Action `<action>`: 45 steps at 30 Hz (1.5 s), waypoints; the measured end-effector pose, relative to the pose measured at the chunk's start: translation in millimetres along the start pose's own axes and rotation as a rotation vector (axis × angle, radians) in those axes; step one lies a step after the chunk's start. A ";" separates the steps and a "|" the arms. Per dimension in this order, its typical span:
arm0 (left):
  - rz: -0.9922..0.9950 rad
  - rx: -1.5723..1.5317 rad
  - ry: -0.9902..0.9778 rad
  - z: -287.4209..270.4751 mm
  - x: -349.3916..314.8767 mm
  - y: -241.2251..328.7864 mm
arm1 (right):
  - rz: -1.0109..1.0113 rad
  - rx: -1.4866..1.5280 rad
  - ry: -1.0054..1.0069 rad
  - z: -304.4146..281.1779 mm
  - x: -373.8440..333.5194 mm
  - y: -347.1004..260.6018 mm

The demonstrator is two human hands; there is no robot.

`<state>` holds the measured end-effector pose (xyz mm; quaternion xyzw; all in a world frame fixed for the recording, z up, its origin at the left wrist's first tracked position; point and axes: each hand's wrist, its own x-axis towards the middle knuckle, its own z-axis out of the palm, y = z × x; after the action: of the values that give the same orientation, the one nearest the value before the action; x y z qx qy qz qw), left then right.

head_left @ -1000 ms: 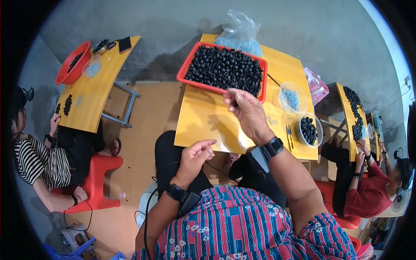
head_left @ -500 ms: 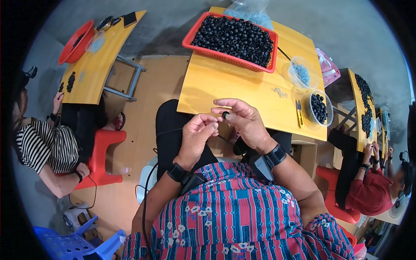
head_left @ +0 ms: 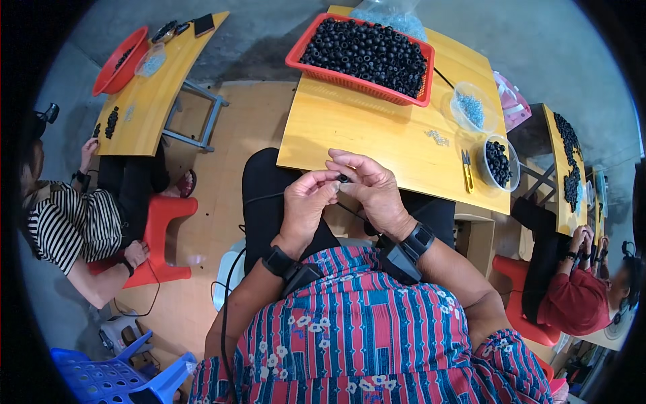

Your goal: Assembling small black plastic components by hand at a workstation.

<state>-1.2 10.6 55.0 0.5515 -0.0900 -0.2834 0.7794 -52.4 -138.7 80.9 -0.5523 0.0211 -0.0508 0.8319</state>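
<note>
Just beyond my lap, both hands meet in front of the table's near edge. Between the thumb and fingers of my right hand [head_left: 374, 192] is a small round black ring-like part [head_left: 344, 178]. The fingertips of my left hand [head_left: 304, 205] are pinched together against its left side; whatever they grip is too small and hidden to make out. On the yellow table [head_left: 356, 145] a red basket [head_left: 356, 84] holds a heap of similar black parts. A clear tub [head_left: 499, 165] at the right holds more of them.
A clear tub of small pale pieces [head_left: 470, 111], a little pile of them [head_left: 437, 138] and yellow-handled snips [head_left: 467, 172] lie on the table's right. Behind the basket rests a plastic bag [head_left: 390, 23]. People sit at tables left [head_left: 70, 222] and right [head_left: 579, 299]. A cable hangs by my left arm.
My left fingertips have moved right and closed in on the black part, which was held apart from them in my right hand. The view has shifted slightly.
</note>
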 end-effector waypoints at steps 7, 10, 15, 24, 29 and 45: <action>-0.118 -0.215 -0.098 0.3 2.0 -0.8 | 0.053 -0.015 0.062 -7.8 -0.5 -1.0; -0.111 -0.280 -0.141 -0.9 2.6 -2.6 | 0.024 -0.288 0.012 -7.7 0.2 -14.2; -0.066 -0.376 -0.179 -7.7 2.5 -7.9 | -0.010 -0.376 -0.028 -7.4 2.1 -15.0; -0.075 -0.330 -0.192 1.2 5.5 5.2 | -0.146 -0.525 -0.128 -18.1 2.3 -20.8; -0.186 -0.319 -0.147 2.6 3.1 1.4 | -0.193 -0.606 -0.153 -23.0 3.0 -19.1; -0.212 -0.311 -0.219 6.2 8.0 -6.0 | -0.149 -1.188 0.619 -128.3 -5.3 -37.3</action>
<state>0.5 -0.2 50.6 0.3971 -0.0711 -0.4324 0.8064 -71.6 -270.1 65.2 -0.8759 0.2448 -0.2438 0.3366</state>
